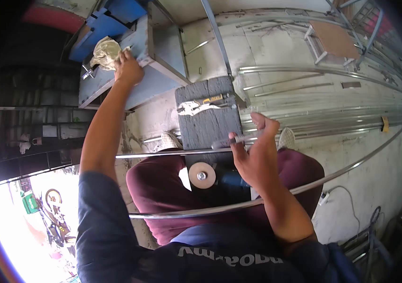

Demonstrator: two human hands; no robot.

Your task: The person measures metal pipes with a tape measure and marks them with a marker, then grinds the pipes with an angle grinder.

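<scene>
My left hand (128,70) reaches to the blue metal table (139,40), its fingers closed on the edge of a crumpled pale-yellow cloth or bag (105,53). Between the thumb and fingers of my right hand (257,158) is a thin, pale stick-like thing (245,138), blurred at its far end. Below that hand, between my knees, lies an angle grinder with a round tan disc (202,175). Locking pliers (196,108) and a yellow-labelled tool (215,99) lie on a dark wooden block (205,127). A metal rod (163,153) crosses near the block.
A curved metal tube (201,213) passes across my lap and under my right forearm. Long metal tubes (323,115) lie on the floor ahead and right. A small brown-topped stool (335,40) stands far right. A cable (347,191) runs along the floor.
</scene>
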